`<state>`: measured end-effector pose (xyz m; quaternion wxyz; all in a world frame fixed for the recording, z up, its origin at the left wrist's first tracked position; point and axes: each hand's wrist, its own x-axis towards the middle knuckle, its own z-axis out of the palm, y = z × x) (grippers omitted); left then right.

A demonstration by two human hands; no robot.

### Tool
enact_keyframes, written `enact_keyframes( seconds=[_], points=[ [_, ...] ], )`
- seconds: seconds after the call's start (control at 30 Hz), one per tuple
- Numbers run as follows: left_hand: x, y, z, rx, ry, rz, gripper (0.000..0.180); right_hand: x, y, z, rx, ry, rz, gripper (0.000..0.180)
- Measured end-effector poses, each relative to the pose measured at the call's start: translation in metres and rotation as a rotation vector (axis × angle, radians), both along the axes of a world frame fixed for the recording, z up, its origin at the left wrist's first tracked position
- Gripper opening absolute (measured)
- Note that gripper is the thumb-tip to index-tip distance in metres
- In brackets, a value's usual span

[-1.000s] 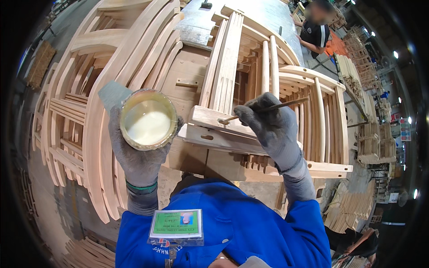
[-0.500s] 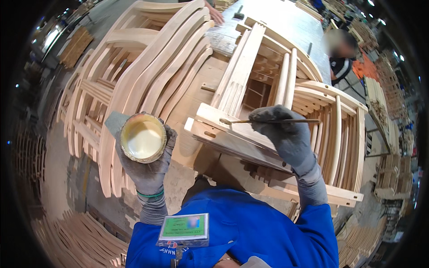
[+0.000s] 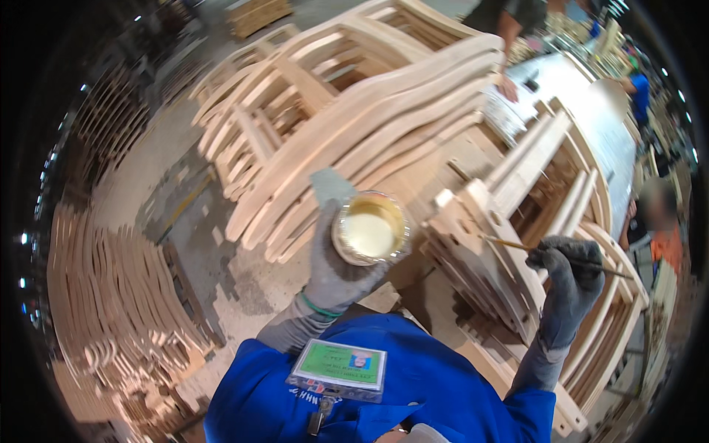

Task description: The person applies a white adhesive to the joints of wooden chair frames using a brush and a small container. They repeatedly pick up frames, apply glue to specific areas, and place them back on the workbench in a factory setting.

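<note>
Both hands are apart and each is occupied. The left hand [image 3: 332, 277], in a grey glove, is wrapped around a cup [image 3: 399, 221] of cream-coloured liquid, held upright enough to contain it. A grey-green flat piece [image 3: 330, 186] projects beside the cup's rim. The right hand [image 3: 567, 277], also gloved, pinches a thin brush [image 3: 509, 242] by its handle; the tip is at the near end of a wooden frame [image 3: 509, 269], contact not confirmable. The cup is left of that frame, clear of it. Beyond the cup lies a stack of curved wooden frames [image 3: 399, 87]. Farther out is a pale-topped table [image 3: 605, 111], with a co-worker's hand [image 3: 507, 88] near its edge. Wavy wooden parts [image 3: 111, 280] are stacked at far left.
</note>
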<state>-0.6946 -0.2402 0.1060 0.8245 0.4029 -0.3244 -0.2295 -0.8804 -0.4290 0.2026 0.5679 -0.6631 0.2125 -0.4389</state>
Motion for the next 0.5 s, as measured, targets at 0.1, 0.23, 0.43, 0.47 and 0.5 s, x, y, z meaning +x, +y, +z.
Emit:
enact_keyframes(
  seconds=[0.1, 0.23, 0.43, 0.47, 0.5],
  points=[
    [0.030, 0.024, 0.015, -0.184, 0.697, -0.286, 0.053, 0.036, 0.032, -0.003, 0.028, -0.018, 0.058, 0.015],
    [0.065, 0.079, -0.009, -0.049, 0.324, 0.049, 0.050, 0.092, 0.069, -0.015, -0.004, -0.059, 0.259, 0.018],
    [0.138, 0.161, -0.031, 0.055, 0.221, 0.235, 0.041, 0.203, 0.154, -0.028, 0.057, -0.036, 0.599, 0.021],
    [0.148, 0.171, -0.032, 0.129, 0.126, 0.326, 0.041, 0.220, 0.164, -0.030, -0.063, -0.002, 0.613, 0.020],
    [0.159, 0.179, -0.032, 0.151, 0.202, 0.333, 0.041, 0.236, 0.173, -0.033, -0.183, 0.031, 0.626, 0.020]
  ],
)
